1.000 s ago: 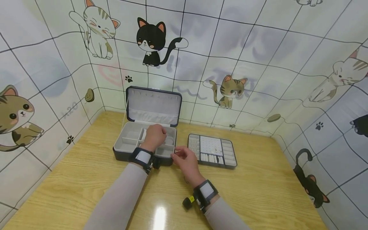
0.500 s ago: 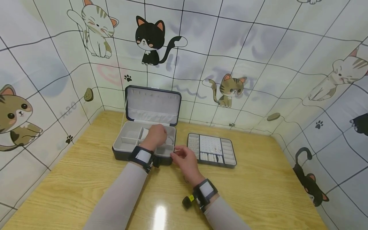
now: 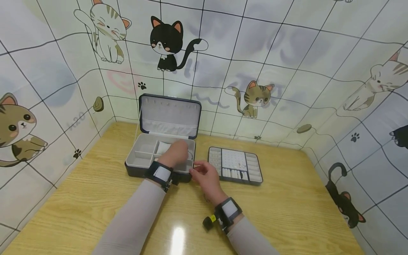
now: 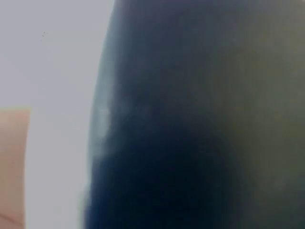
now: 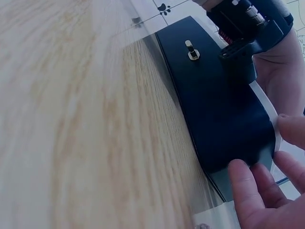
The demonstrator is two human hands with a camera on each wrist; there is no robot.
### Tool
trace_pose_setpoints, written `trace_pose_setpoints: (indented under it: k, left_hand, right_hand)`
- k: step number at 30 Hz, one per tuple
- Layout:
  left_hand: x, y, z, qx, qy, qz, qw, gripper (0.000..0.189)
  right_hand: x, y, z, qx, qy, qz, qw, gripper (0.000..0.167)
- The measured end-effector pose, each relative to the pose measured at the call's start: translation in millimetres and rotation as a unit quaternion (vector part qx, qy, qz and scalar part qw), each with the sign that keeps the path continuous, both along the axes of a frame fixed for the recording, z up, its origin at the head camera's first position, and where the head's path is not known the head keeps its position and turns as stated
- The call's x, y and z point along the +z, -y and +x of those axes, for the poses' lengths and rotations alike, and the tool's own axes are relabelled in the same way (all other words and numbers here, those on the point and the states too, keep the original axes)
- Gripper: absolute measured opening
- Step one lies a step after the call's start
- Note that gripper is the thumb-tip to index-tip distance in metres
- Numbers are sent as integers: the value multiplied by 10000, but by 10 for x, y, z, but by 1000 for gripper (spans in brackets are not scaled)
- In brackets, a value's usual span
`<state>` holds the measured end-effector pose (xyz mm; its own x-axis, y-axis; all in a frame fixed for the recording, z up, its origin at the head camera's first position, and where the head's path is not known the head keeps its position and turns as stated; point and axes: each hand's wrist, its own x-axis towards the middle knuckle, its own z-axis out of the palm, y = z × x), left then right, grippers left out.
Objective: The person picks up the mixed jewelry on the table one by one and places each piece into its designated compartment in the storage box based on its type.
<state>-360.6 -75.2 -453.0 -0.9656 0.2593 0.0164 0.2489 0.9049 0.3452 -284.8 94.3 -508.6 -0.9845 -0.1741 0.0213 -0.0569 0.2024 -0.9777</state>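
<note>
A dark blue jewelry box [image 3: 137, 172] stands with its lid [image 3: 170, 112] raised, its pale inside split into compartments. Down in its right part is my left hand [image 3: 176, 153]; its fingers are hidden, so whether it holds anything does not show. A white item [image 3: 163, 147] lies in a back compartment beside that hand. Part of a thin, pale loop [image 3: 190, 154] shows by the right wall. My right hand [image 3: 207, 179] grips the box's front right corner. In the right wrist view, its fingertips [image 5: 240, 174] touch that corner, and a metal clasp [image 5: 191, 51] sits on the front.
Right of the box lies a shallow jewelry tray [image 3: 229, 156] with a dotted panel, ring rolls and narrow slots, a few small pieces on it. Both stand on a wooden table [image 3: 280, 202], before a cat-print cloth [image 3: 216, 42]. The left wrist view is blurred.
My left hand has shifted slightly to the right inside the box, uncovering more of the white item. My right hand stays at the corner.
</note>
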Motion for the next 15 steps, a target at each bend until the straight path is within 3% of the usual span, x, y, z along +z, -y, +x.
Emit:
trace_pose_setpoints:
  k: [5, 8, 15]
  left_hand:
    - [-99, -74, -3, 22, -336, -229, 9992, 14]
    - [-89, -90, 19, 28, -374, -362, 9986, 19]
    - [2, -95, 61, -111, -466, -510, 9975, 18]
  right_hand:
    - [2, -50, -57, 137, 208, -248, 9994, 35]
    - [24, -105, -102, 194, 338, -217, 9990, 30]
    - [145, -331, -172, 761, 211, 833, 9934, 22]
